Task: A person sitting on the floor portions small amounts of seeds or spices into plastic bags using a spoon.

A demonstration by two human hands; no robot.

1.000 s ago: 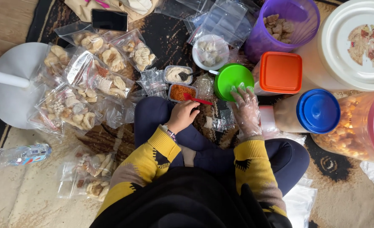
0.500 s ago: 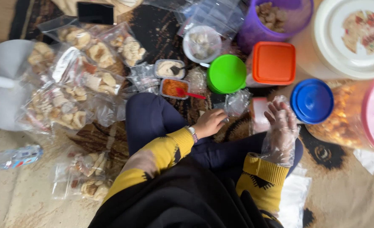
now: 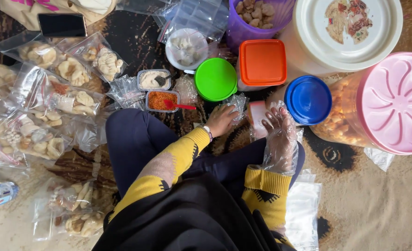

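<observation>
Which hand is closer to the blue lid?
Right. The gloved right hand sits just beside the blue lid, below and to its left. The bare left hand is farther, under the green lid.

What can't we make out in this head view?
- Green-lidded tub and orange-lidded tub: lids hide the contents.
- Left hand: whether its fingers grip the clear bag is unclear.
- Right hand: covered by a loose plastic glove.
- Pink-lidded jar: cut off by the right edge.
</observation>
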